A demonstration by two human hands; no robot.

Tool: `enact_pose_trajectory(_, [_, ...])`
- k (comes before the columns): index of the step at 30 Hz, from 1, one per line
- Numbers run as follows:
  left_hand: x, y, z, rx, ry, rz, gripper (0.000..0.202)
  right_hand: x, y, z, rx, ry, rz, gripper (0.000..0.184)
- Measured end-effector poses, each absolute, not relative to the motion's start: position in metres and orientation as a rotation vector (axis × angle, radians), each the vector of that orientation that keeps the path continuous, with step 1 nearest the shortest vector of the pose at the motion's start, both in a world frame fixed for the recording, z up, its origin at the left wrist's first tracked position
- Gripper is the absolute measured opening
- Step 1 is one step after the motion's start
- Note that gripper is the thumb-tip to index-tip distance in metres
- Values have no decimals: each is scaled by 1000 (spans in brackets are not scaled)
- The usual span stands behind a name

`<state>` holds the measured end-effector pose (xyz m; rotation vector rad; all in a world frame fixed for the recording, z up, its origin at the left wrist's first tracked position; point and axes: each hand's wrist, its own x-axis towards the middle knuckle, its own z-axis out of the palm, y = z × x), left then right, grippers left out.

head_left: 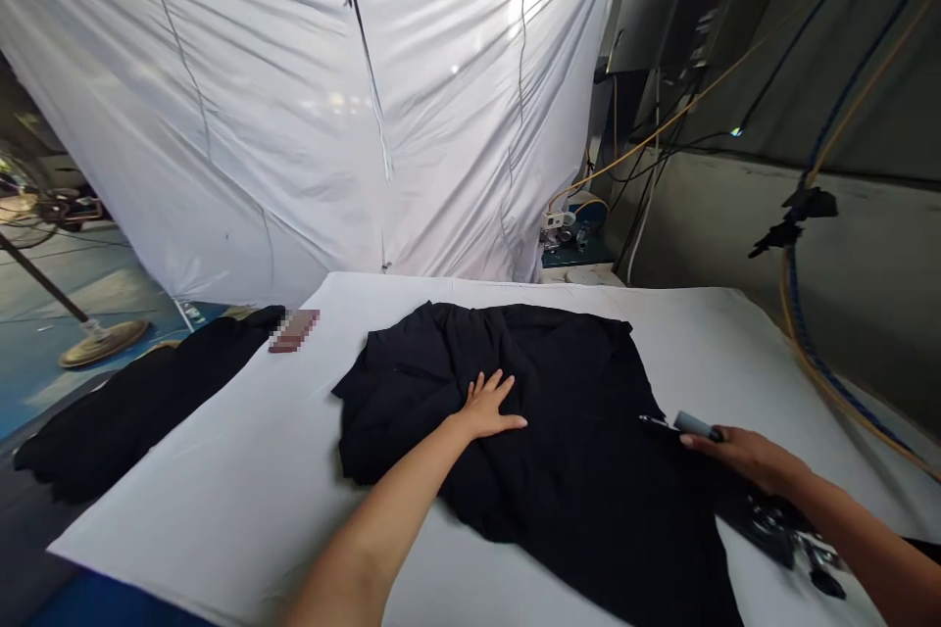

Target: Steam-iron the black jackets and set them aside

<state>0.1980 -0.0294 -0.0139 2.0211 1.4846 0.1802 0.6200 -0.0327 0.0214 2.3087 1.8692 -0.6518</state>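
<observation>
A black garment (559,431) lies spread and wrinkled on a white table (221,490). My left hand (489,407) rests flat on the cloth near its middle, fingers stretched out and apart. My right hand (742,456) is at the garment's right edge, fingers wrapped round a small grey-handled tool (683,425) whose thin dark tip points left over the fabric. Below my right wrist a black object (790,534) with straps or cables lies on the table, blurred.
A pile of black cloth (147,402) sits at the table's left edge. A white sheet (330,118) hangs behind the table. Cables (809,216) and orange and blue hoses run along the wall at right. A fan stand (95,338) is on the floor at left.
</observation>
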Motion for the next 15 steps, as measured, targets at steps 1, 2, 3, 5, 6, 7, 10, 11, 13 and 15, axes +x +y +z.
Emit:
enact_pose_trajectory(1, [192, -30, -14, 2014, 1532, 262, 84, 624, -26, 25, 2355, 1799, -653, 48])
enact_pose_trajectory(2, [184, -31, -13, 2005, 1594, 341, 76, 628, -19, 30, 2391, 1730, -670, 50])
enact_pose_trajectory(3, [174, -30, -12, 1989, 1671, 414, 68, 631, -11, 37, 2435, 1661, -660, 50])
enact_pose_trajectory(5, [149, -29, -9, 1934, 1856, 526, 54, 629, 3, 59, 2491, 1592, -582, 47])
enact_pose_trajectory(6, [134, -28, -7, 1893, 1956, 564, 50, 623, 11, 72, 2493, 1617, -544, 42])
enact_pose_trajectory(7, [118, -28, -5, 1841, 2058, 587, 48, 612, 18, 86, 2481, 1670, -506, 38])
enact_pose_trajectory(10, [74, -31, -4, 1710, 2273, 558, 46, 554, 34, 123, 2385, 1907, -448, 40])
enact_pose_trajectory(11, [62, -34, -6, 1694, 2302, 517, 47, 527, 37, 131, 2325, 1994, -479, 44])
enact_pose_trajectory(13, [43, -41, -14, 1692, 2321, 404, 50, 467, 41, 136, 2193, 2157, -595, 47])
enact_pose_trajectory(15, [30, -50, -26, 1706, 2296, 273, 56, 407, 42, 126, 2063, 2299, -701, 47])
